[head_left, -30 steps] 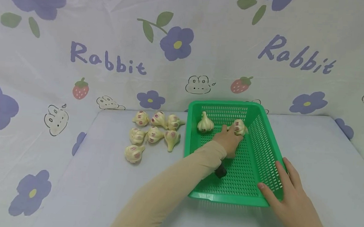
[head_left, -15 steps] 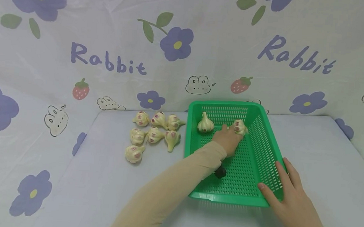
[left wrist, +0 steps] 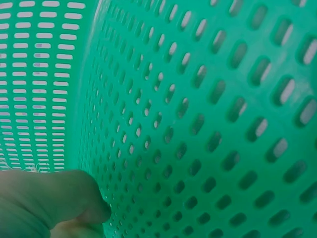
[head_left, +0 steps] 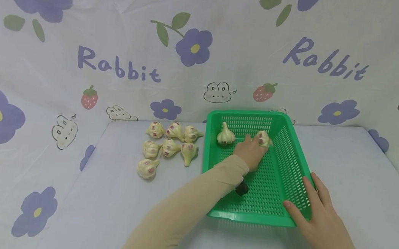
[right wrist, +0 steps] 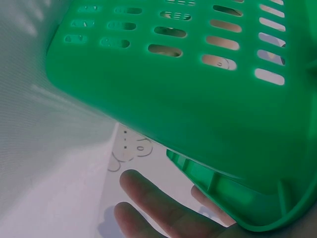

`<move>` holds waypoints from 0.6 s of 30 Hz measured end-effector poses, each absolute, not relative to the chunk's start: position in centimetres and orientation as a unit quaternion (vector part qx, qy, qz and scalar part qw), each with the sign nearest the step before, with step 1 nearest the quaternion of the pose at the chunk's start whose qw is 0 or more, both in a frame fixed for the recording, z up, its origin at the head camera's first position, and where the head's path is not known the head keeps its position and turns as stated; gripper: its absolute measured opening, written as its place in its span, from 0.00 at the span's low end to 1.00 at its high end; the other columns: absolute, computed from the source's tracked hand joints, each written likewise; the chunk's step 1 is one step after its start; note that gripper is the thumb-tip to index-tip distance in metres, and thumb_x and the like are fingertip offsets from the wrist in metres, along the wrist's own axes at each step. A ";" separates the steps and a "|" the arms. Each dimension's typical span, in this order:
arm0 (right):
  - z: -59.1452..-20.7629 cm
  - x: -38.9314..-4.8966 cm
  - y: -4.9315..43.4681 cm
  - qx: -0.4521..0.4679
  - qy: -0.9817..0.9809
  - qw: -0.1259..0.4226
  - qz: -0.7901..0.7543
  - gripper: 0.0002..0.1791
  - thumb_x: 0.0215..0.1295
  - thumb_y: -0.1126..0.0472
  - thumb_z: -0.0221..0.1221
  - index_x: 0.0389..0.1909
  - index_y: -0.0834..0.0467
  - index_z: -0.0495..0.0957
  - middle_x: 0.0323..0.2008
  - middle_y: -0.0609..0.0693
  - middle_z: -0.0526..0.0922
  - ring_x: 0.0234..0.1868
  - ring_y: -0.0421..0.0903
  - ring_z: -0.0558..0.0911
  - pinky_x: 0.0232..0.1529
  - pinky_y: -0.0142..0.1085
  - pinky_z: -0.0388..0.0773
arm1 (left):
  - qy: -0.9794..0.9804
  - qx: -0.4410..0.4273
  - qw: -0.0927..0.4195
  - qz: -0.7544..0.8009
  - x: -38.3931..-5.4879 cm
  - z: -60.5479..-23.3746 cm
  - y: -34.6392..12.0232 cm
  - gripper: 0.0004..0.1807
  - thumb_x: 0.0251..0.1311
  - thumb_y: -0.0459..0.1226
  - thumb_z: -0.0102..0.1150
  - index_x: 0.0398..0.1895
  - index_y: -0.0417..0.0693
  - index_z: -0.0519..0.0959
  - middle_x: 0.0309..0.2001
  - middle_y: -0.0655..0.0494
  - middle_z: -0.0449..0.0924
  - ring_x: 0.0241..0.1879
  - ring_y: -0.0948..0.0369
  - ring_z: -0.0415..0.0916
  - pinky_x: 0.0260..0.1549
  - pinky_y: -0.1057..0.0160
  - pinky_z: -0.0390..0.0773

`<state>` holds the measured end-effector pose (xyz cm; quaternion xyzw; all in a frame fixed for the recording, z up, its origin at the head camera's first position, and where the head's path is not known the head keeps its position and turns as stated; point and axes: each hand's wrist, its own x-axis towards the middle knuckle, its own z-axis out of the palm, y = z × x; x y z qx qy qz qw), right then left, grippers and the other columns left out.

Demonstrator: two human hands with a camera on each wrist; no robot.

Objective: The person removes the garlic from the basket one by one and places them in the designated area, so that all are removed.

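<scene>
A green plastic basket (head_left: 235, 218) with slotted walls stands on the table. Inside it, at the far right, my left hand (head_left: 250, 154) holds a garlic bulb (head_left: 263, 138), which its fingers partly hide. Another garlic bulb (head_left: 226, 135) sits upright in the far left corner of the basket, neck up. My right hand (head_left: 324, 219) grips the near right corner of the basket, thumb over the rim and fingers outside. The right wrist view shows those fingers (right wrist: 163, 203) under the rim. In the left wrist view, a bent part of the left hand (left wrist: 54, 198) lies beside the basket's perforated surface.
Left of the basket, several garlic bulbs (head_left: 170, 148) lie in rough rows on the white tabletop (head_left: 112, 210). A cloth backdrop (head_left: 245, 47) printed with flowers, rabbits and strawberries rises behind. A small black object (head_left: 241, 188) shows under the left wrist.
Almost nothing differs. The left hand stays at the garlic bulb at the far right of the basket, and the right hand keeps its grip on the corner.
</scene>
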<state>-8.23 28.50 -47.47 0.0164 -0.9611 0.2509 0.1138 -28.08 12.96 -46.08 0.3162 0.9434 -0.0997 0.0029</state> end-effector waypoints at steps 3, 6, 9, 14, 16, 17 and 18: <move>-47.4 -8.3 28.5 0.021 -0.959 0.118 0.257 0.50 0.74 0.44 0.60 0.83 0.65 0.47 0.82 0.65 0.46 0.66 0.77 0.69 0.48 0.76 0.71 | 0.944 0.317 0.001 -0.096 -28.1 -46.0 12.9 0.26 0.80 0.40 0.47 0.76 0.73 0.68 0.78 0.54 0.62 0.72 0.50 0.65 0.47 0.57 0.85; -47.4 -8.3 28.5 0.023 -0.958 0.121 0.259 0.49 0.74 0.45 0.61 0.82 0.65 0.48 0.82 0.65 0.46 0.66 0.77 0.69 0.48 0.76 0.71 | 0.943 0.321 -0.009 -0.092 -28.1 -45.9 12.9 0.26 0.79 0.42 0.50 0.76 0.73 0.68 0.77 0.55 0.62 0.72 0.52 0.65 0.47 0.58 0.85; -47.3 -8.3 28.6 0.024 -0.958 0.122 0.259 0.49 0.74 0.45 0.61 0.83 0.64 0.48 0.82 0.65 0.47 0.66 0.77 0.69 0.48 0.77 0.70 | 0.942 0.325 -0.030 -0.082 -28.2 -45.7 12.9 0.29 0.74 0.45 0.57 0.76 0.73 0.68 0.75 0.56 0.64 0.69 0.55 0.67 0.43 0.60 0.85; -47.2 -8.4 28.6 0.025 -0.958 0.123 0.257 0.49 0.74 0.45 0.60 0.83 0.64 0.48 0.82 0.64 0.47 0.65 0.77 0.70 0.48 0.77 0.71 | 0.938 0.332 -0.069 -0.071 -28.4 -45.6 13.0 0.31 0.68 0.47 0.63 0.74 0.73 0.69 0.72 0.56 0.67 0.66 0.57 0.68 0.36 0.64 0.84; -47.2 -8.4 28.6 0.026 -0.958 0.123 0.257 0.49 0.74 0.45 0.60 0.83 0.64 0.48 0.82 0.64 0.46 0.66 0.77 0.70 0.47 0.77 0.71 | 0.937 0.334 -0.079 -0.071 -28.4 -45.4 13.1 0.31 0.68 0.47 0.62 0.74 0.74 0.69 0.72 0.56 0.67 0.67 0.56 0.67 0.36 0.64 0.84; -47.1 -8.4 28.6 0.026 -0.958 0.122 0.257 0.49 0.74 0.45 0.60 0.83 0.64 0.48 0.82 0.64 0.46 0.66 0.77 0.69 0.47 0.77 0.71 | 0.936 0.334 -0.084 -0.071 -28.4 -45.3 13.2 0.31 0.68 0.48 0.62 0.74 0.75 0.69 0.73 0.56 0.66 0.68 0.56 0.67 0.35 0.64 0.84; -47.1 -8.4 28.7 0.026 -0.958 0.122 0.257 0.49 0.74 0.45 0.60 0.83 0.64 0.48 0.82 0.64 0.46 0.66 0.77 0.69 0.47 0.77 0.71 | 0.935 0.335 -0.089 -0.070 -28.3 -45.3 13.2 0.31 0.69 0.48 0.62 0.74 0.75 0.69 0.74 0.55 0.66 0.69 0.55 0.67 0.35 0.64 0.84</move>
